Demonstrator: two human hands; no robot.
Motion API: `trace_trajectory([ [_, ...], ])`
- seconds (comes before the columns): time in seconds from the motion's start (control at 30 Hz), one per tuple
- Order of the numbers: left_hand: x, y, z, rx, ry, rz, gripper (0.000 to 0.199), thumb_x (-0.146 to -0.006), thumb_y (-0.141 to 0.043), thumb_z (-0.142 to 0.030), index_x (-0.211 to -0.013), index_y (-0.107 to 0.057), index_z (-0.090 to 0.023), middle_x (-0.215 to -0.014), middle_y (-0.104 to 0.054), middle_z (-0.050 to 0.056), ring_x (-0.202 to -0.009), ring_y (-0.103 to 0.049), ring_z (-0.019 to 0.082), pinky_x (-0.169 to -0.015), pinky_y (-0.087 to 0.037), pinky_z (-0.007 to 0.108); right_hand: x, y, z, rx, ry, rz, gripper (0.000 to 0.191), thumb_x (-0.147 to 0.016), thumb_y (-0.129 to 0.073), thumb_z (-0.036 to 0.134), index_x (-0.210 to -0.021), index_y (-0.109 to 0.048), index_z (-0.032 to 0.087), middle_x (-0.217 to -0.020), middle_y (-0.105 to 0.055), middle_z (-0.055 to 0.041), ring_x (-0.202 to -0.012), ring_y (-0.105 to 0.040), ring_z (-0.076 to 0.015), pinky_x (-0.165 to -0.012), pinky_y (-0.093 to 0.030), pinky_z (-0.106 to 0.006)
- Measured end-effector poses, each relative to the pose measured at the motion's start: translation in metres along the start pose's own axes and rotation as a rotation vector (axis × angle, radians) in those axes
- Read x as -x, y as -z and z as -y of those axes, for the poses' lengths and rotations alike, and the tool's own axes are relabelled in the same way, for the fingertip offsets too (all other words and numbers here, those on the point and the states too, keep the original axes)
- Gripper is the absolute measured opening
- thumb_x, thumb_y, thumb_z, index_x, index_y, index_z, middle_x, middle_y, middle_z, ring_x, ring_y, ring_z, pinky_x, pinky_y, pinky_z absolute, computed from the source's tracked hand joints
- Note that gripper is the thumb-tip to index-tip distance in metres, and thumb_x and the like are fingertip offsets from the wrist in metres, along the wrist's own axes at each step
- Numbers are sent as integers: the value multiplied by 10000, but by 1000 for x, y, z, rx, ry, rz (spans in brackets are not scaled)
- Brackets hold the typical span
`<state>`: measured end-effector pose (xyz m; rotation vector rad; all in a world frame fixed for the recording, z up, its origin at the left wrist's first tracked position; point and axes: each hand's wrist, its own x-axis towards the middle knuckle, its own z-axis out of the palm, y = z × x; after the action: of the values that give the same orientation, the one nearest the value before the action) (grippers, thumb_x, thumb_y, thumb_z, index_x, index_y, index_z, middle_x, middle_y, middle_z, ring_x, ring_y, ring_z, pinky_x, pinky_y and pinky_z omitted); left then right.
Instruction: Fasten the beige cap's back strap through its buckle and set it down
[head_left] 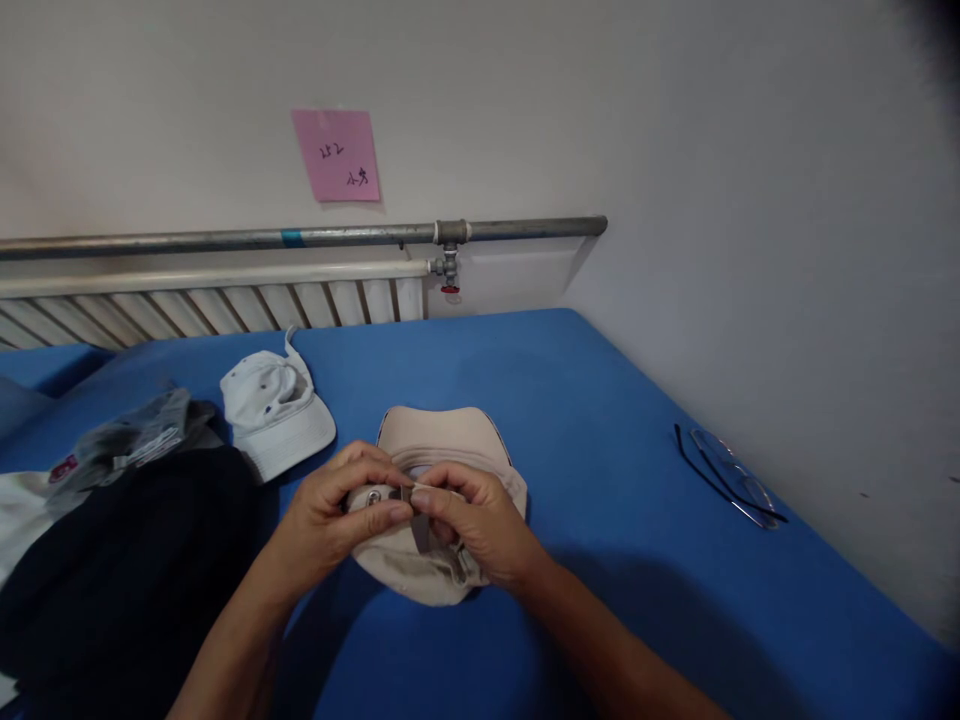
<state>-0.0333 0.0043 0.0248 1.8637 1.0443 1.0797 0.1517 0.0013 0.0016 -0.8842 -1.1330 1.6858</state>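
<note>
A beige baseball cap (444, 428) lies on the blue surface in front of me, brim pointing away. My left hand (334, 510) pinches its back strap near a small metal buckle (406, 494), thumb below and fingers above. Right beside it, my right hand (476, 522) is closed with thumb and forefinger on the strap by the same buckle. The fingertips nearly meet and cover most of the strap. A metal eyelet (373, 497) shows in the cap's cloth next to my left fingers.
To the left lie a white cap (281, 420), a grey cap (161, 430) and a dark cloth heap (142, 560). Eyeglasses (731, 480) rest at the right edge of the blue surface (600, 430). Behind are a radiator (262, 305), a pipe (360, 235) and a pink note (337, 155).
</note>
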Motion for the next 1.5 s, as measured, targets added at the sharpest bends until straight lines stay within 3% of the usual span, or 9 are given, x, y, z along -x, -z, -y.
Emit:
trace_trajectory([
  [0.33, 6, 5, -4, -88, -55, 135, 275, -779, -758, -244, -1042, -735, -317, -899, -683, 21, -830, -654, 174, -746, -511, 264, 1, -1, -4, -125, -41, 38, 169, -739, -708, 312, -728, -592, 190, -461, -510, 101, -351, -381, -34, -372, -252, -178],
  [0.63, 8, -3, -10, -224, -21, 50, 184, -815, -722, -291, -988, -685, -244, -898, -716, 15, -775, -673, 157, -661, -500, 222, -4, 0, -11, -225, -71, 29, 188, -720, -714, 322, -734, -583, 188, -439, -489, 107, -339, -387, -34, -364, -275, -167],
  [0.83, 6, -4, -9, -307, -131, 45, 163, -838, -697, -290, -977, -655, -216, -882, -707, 15, -802, -669, 156, -705, -496, 226, -5, 0, -14, -227, -57, -2, 183, -725, -713, 308, -722, -572, 192, -460, -508, 98, -350, -390, -33, -361, -264, -166],
  [1.07, 10, -2, -5, -319, -40, 42, 184, -823, -706, -296, -959, -605, -223, -861, -659, -11, -727, -623, 131, -612, -476, 208, -1, -4, -6, -173, -30, -12, 192, -721, -708, 320, -717, -573, 184, -455, -503, 101, -356, -394, -31, -372, -280, -169],
  [1.27, 8, -1, -8, -349, -232, 11, 150, -851, -672, -189, -975, -595, -223, -920, -628, 2, -852, -622, 140, -756, -483, 242, 1, -5, -3, -183, -12, -30, 187, -725, -702, 319, -703, -570, 189, -453, -514, 96, -353, -392, -32, -364, -264, -170],
  [1.5, 8, -2, -10, -327, -207, 5, 144, -868, -664, -196, -990, -599, -234, -921, -650, -6, -844, -640, 127, -749, -483, 222, -1, -4, -6, -216, -21, 27, 165, -774, -668, 330, -744, -589, 188, -443, -535, 85, -361, -420, -43, -377, -313, -165],
])
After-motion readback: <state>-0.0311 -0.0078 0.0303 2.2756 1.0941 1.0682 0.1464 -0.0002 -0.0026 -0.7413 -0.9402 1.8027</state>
